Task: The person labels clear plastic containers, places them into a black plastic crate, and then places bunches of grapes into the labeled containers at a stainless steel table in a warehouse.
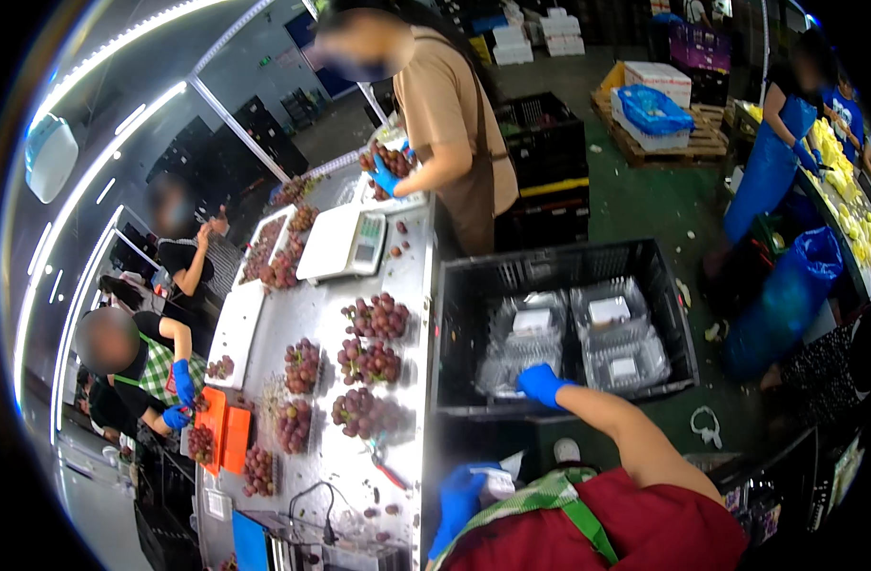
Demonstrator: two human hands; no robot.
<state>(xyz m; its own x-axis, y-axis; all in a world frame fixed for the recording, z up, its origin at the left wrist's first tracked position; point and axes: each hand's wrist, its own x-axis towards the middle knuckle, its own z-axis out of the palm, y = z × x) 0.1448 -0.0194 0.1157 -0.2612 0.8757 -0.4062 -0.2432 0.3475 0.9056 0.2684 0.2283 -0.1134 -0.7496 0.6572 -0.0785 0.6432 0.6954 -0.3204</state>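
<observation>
My right hand (545, 383) in a blue glove reaches into a black plastic crate (559, 262). Its fingers, close together, touch the near left clear clamshell box (500, 369); whether they pinch anything is hidden. Several such boxes sit in the crate. White labels show on the far left box (526, 333), the far right box (633, 297) and the near right box (651, 364). By the table's near end, my left hand (460, 500), also blue-gloved, is closed on a crumpled white piece that looks like paper or label sheet (497, 482).
Left of the crate runs a metal table (345, 276) with several grape bunches (364, 411), red-handled clippers (388, 470), a white scale (343, 243) and an orange tray (231, 433). A co-worker (455, 124) stands beyond the crate, beside stacked black crates (545, 143). Other people work further left and right.
</observation>
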